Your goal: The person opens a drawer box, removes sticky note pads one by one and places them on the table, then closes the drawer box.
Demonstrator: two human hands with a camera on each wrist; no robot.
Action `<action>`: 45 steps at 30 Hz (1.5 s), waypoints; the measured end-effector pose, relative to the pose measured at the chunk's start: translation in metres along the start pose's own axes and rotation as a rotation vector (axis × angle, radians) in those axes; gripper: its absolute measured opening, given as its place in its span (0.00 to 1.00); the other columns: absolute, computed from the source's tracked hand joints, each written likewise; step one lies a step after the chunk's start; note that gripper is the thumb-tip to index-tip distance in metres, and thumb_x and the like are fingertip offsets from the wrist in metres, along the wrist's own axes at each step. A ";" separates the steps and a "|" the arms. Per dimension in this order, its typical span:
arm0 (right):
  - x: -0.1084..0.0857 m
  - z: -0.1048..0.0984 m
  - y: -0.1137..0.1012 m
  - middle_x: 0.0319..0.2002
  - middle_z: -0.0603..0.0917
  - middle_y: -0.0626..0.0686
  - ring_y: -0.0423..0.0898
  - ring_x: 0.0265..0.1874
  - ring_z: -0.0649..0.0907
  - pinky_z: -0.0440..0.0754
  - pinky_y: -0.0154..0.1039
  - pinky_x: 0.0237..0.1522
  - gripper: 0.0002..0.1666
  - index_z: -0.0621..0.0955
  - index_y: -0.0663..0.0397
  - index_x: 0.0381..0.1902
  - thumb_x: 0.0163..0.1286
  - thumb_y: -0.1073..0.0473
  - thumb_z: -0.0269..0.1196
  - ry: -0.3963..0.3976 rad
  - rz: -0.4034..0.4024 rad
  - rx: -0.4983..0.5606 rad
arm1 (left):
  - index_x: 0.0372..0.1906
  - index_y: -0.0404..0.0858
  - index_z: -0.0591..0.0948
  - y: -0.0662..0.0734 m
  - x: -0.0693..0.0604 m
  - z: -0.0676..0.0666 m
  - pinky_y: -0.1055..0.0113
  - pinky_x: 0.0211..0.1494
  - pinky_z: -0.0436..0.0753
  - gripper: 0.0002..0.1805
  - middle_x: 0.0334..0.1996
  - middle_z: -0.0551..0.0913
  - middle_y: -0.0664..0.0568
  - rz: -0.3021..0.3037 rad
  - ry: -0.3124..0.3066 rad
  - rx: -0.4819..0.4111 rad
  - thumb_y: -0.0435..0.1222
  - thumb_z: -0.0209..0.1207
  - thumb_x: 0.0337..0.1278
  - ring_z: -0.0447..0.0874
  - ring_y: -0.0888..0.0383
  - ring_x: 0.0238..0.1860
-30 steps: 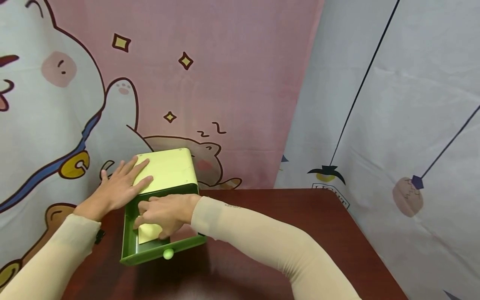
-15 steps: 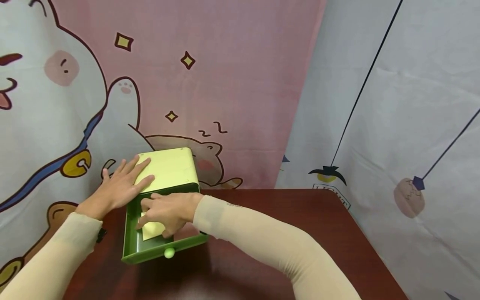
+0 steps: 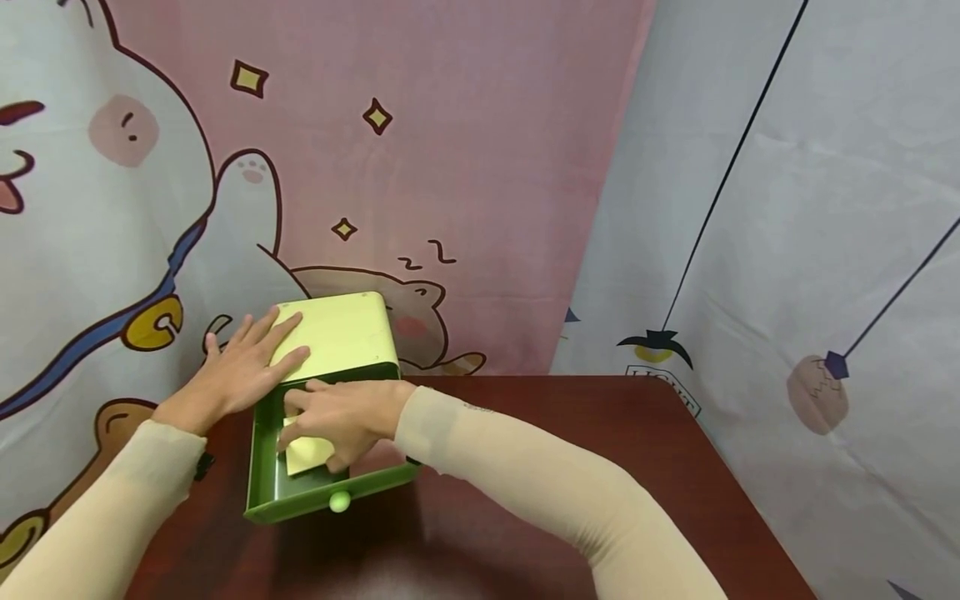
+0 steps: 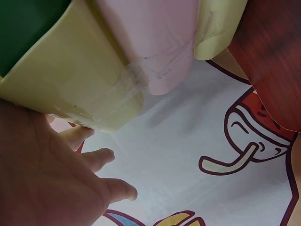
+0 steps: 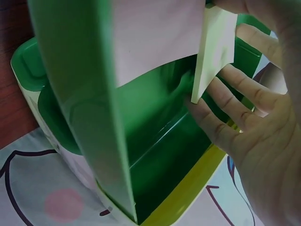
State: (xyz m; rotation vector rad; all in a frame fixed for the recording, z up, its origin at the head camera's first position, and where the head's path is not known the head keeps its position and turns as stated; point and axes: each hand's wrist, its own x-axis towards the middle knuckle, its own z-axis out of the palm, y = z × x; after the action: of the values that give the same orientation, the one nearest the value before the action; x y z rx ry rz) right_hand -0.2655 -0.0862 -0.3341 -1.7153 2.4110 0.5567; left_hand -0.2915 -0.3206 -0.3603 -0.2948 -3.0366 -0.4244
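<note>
Yellow pad (image 3: 307, 457): in the green drawer (image 3: 285, 506), at left of centre, under the right hand (image 3: 339, 421). Thin, straight-edged, pale, matt. Visible near edge roughly parallel to the drawer front, rising slightly to the right; long axis impossible to tell, far part being covered. Flat on the drawer floor or raised from it: uncertain.

Right hand: thumb and fingers round the pad, grasping it; thumb at the near right, index finger at the left edge.

Left hand (image 3: 243, 367): released, palm down, fingers spread over the left side of the box (image 3: 337, 333).

Box: pale yellow top, smooth, rounded corners. Drawer extended from it toward the wearer, combined long axis running from far to near; front slightly askew, right end farther off. Glossy green walls. Round light-green knob (image 3: 340, 501), on the drawer front.

Pink piece (image 3: 381, 458): flat, smooth, in the drawer just right of the pad.

Yellow shell (image 4: 70, 75) and pink shell (image 4: 160, 42): rounded, side by side in the left wrist view, clear wrinkled tape (image 4: 131, 77) across both.

Table (image 3: 555, 483): red-brown, wood-grained, rounded far right corner. Pink cloth (image 3: 480, 167) behind, printed with cartoon animals; pale cloth (image 3: 825, 183) to the right, faintly creased.
</note>
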 end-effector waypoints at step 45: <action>-0.086 0.040 0.035 0.77 0.83 0.56 0.52 0.72 0.85 0.80 0.43 0.81 0.26 0.89 0.44 0.72 0.79 0.54 0.74 0.597 -0.171 0.215 | 1.00 0.52 0.48 0.001 0.000 -0.002 0.02 0.79 0.30 0.50 0.98 0.39 0.32 -0.001 0.001 0.000 0.74 0.38 0.90 0.36 0.13 0.93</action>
State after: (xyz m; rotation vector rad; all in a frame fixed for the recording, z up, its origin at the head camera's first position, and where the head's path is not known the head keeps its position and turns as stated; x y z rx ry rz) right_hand -0.2728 0.0149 -0.3359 -2.1866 2.5041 -0.2736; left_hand -0.2908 -0.3205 -0.3584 -0.2924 -3.0358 -0.4240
